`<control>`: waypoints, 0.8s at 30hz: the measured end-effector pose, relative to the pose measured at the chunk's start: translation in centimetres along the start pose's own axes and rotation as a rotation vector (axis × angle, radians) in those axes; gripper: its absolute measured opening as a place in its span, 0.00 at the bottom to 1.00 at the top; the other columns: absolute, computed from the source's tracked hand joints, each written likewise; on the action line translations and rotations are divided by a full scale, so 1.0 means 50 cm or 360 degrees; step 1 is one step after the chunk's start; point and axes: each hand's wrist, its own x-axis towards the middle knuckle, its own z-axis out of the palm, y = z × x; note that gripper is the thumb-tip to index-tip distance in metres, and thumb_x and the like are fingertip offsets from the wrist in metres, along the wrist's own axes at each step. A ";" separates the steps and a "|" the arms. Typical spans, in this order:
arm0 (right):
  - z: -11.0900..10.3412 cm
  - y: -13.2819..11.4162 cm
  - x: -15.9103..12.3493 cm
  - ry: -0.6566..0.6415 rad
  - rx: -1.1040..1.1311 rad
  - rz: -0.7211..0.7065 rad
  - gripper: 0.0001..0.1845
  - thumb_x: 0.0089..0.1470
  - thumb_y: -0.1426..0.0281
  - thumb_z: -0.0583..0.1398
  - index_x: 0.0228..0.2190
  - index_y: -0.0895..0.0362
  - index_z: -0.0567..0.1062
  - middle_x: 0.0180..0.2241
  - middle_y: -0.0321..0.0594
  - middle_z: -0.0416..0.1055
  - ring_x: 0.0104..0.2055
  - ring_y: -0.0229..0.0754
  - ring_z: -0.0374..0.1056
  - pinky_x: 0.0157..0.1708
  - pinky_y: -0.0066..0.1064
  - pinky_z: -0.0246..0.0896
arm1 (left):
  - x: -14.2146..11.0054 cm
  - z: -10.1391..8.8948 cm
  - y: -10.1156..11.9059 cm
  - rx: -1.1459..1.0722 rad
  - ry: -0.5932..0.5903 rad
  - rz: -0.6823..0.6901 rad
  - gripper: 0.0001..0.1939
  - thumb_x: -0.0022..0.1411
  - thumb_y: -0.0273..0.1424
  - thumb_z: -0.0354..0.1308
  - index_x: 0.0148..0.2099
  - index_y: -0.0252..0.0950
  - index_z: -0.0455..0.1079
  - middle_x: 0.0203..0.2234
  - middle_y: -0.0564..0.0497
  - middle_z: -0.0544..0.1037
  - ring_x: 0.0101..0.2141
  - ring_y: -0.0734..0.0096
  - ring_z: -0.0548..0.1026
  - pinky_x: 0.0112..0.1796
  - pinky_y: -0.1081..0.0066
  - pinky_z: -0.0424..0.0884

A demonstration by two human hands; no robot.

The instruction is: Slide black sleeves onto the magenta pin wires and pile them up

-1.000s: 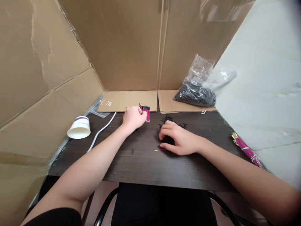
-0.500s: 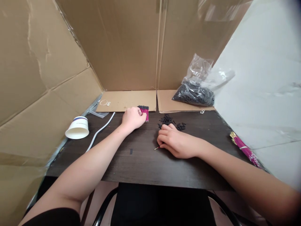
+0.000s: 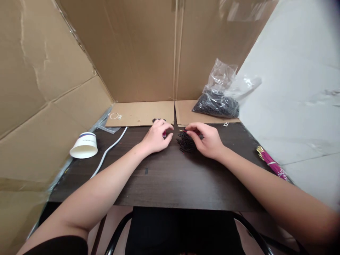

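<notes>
My right hand (image 3: pixel 206 140) pinches a thin magenta wire (image 3: pixel 182 130) between thumb and index finger, its gold-coloured end pointing left. Directly beneath and beside that hand lies a heap of short black sleeves (image 3: pixel 185 145). My left hand (image 3: pixel 156 138) is open over a group of magenta wires (image 3: pixel 164 135) with black ends, thumb and index finger apart. Most of this group is hidden under the hand; only a bit of magenta and some black ends show.
A clear bag of black sleeves (image 3: pixel 216 105) stands at the back right. At the right edge lies a tied bundle of magenta wires (image 3: pixel 271 163). A paper cup (image 3: pixel 84 145) lies tipped on the left, near a white cable (image 3: pixel 108 150). Cardboard walls (image 3: pixel 132 53) enclose the table.
My right hand has moved up and away from me, bringing the wire over the sleeve heap. My left fingers have spread, where they were closed at the wire group before. The sleeves are more gathered.
</notes>
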 end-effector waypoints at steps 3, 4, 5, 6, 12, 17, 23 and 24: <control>0.000 0.025 0.001 0.0067 -0.0058 0.0081 0.07 0.72 0.70 0.61 0.49 0.54 0.80 0.42 0.42 0.82 0.40 0.44 0.77 0.41 0.37 0.72 | -0.008 0.013 0.006 -0.0069 -0.0168 0.0211 0.13 0.73 0.35 0.63 0.54 0.40 0.83 0.48 0.43 0.75 0.50 0.59 0.69 0.57 0.55 0.72; 0.000 0.031 0.001 0.0061 -0.0078 0.0102 0.07 0.72 0.69 0.61 0.47 0.54 0.81 0.42 0.42 0.82 0.39 0.44 0.77 0.40 0.38 0.71 | -0.010 0.015 0.008 -0.0076 -0.0199 0.0239 0.12 0.73 0.36 0.63 0.54 0.41 0.83 0.49 0.43 0.74 0.50 0.59 0.69 0.58 0.53 0.72; 0.001 0.036 0.001 0.0052 -0.0095 0.0120 0.07 0.72 0.69 0.61 0.45 0.54 0.82 0.41 0.42 0.83 0.39 0.44 0.77 0.41 0.38 0.71 | -0.011 0.016 0.009 -0.0080 -0.0218 0.0257 0.12 0.74 0.37 0.62 0.53 0.42 0.84 0.49 0.43 0.74 0.50 0.59 0.68 0.58 0.53 0.71; 0.002 0.040 0.001 0.0047 -0.0108 0.0137 0.07 0.71 0.69 0.62 0.43 0.54 0.82 0.41 0.42 0.83 0.39 0.45 0.77 0.41 0.38 0.71 | -0.011 0.016 0.009 -0.0083 -0.0228 0.0268 0.11 0.74 0.37 0.62 0.51 0.42 0.85 0.49 0.44 0.75 0.50 0.59 0.68 0.58 0.53 0.71; 0.011 0.039 -0.003 0.0045 -0.0026 0.0298 0.08 0.71 0.67 0.61 0.40 0.56 0.79 0.34 0.41 0.80 0.34 0.43 0.75 0.38 0.36 0.68 | -0.007 0.013 0.007 -0.0122 -0.0263 0.0242 0.09 0.74 0.35 0.63 0.44 0.38 0.84 0.45 0.45 0.77 0.48 0.61 0.69 0.57 0.55 0.72; 0.018 0.031 -0.008 -0.0040 0.0025 0.0344 0.07 0.71 0.67 0.60 0.40 0.56 0.78 0.34 0.40 0.78 0.33 0.42 0.72 0.36 0.35 0.66 | -0.009 0.012 0.018 -0.0115 -0.0314 0.0234 0.08 0.74 0.34 0.63 0.43 0.36 0.81 0.45 0.45 0.78 0.48 0.59 0.69 0.58 0.53 0.71; 0.019 0.028 -0.009 -0.0083 0.0058 0.0332 0.07 0.70 0.68 0.61 0.39 0.56 0.78 0.33 0.39 0.78 0.33 0.41 0.71 0.35 0.34 0.64 | -0.010 0.007 0.029 -0.0041 -0.0359 0.0373 0.10 0.75 0.34 0.60 0.43 0.36 0.80 0.46 0.45 0.80 0.50 0.58 0.70 0.58 0.53 0.70; 0.019 0.028 -0.009 -0.0085 0.0061 0.0328 0.07 0.70 0.68 0.61 0.39 0.56 0.78 0.33 0.39 0.78 0.32 0.41 0.71 0.35 0.33 0.64 | -0.010 0.006 0.029 -0.0023 -0.0363 0.0402 0.10 0.75 0.34 0.60 0.44 0.36 0.81 0.46 0.45 0.80 0.50 0.58 0.70 0.57 0.53 0.70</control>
